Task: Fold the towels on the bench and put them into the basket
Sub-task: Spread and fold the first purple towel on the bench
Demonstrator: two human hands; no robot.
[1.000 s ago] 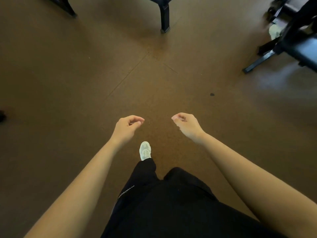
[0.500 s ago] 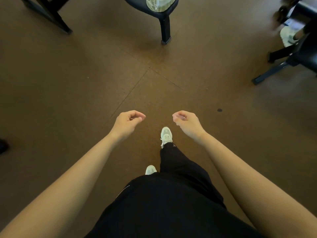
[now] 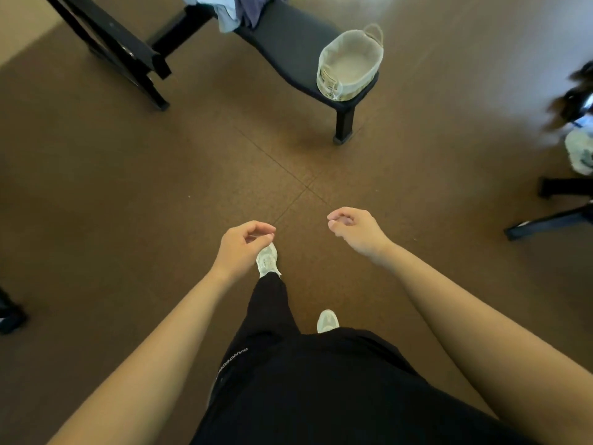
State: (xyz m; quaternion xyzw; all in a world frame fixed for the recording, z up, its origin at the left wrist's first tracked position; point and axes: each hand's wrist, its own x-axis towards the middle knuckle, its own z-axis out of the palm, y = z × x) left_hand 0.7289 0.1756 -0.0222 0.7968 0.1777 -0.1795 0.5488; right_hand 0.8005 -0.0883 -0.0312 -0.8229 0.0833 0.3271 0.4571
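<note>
A dark padded bench [image 3: 282, 43] stands ahead at the top of the view. On its near end sits an empty woven basket [image 3: 349, 64] with a pale lining and a loop handle. Towels [image 3: 234, 9] in light blue, white and purple lie bunched on the bench's far part, cut off by the top edge. My left hand [image 3: 242, 248] and my right hand [image 3: 356, 231] hang in front of me over the brown floor, well short of the bench. Both have their fingers loosely curled and hold nothing.
A black metal frame [image 3: 118, 49] stands left of the bench. At the right edge are black equipment legs [image 3: 545, 220] and another person's white shoe [image 3: 580, 152]. My white shoes and black trousers fill the bottom middle. A dark object [image 3: 9, 313] sits at the left edge.
The view has moved forward and tilted up: the bench, basket and towels have come into sight. My feet have stepped on. Both hands stay loosely curled in front of me.
</note>
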